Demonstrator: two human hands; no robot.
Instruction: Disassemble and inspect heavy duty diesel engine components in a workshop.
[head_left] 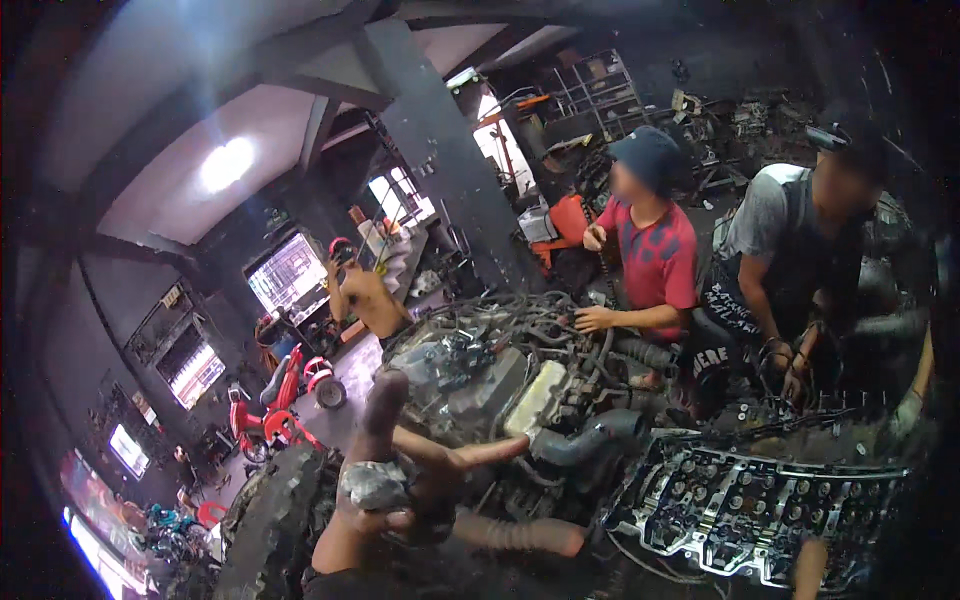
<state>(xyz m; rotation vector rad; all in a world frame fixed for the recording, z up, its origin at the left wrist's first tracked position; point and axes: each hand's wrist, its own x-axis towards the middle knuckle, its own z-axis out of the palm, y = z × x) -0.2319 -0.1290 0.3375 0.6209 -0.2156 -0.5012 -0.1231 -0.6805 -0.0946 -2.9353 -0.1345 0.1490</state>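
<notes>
My left hand (350, 535) is raised close to the camera, thumb up and two fingers stretched toward the right. A grey crumpled lump (375, 487), its kind unclear, sits against the palm with a curled finger just below it. Behind the hand is a grimy engine (480, 375) with wires, a pale yellowish part (538, 398) and a thick grey-blue hose (590, 440). Only a blurred bit of my right hand (811, 568) shows at the lower edge, in front of an opened cylinder head (760, 500); its other fingers are out of sight.
A person in a red shirt (655, 255) rests one hand on the engine's far side. Right of them, another person (780, 230) bends over dark cables. A bare-backed person (372, 300) stands farther left, beyond which is a red scooter (272, 410). Engine parts (740, 115) crowd the back.
</notes>
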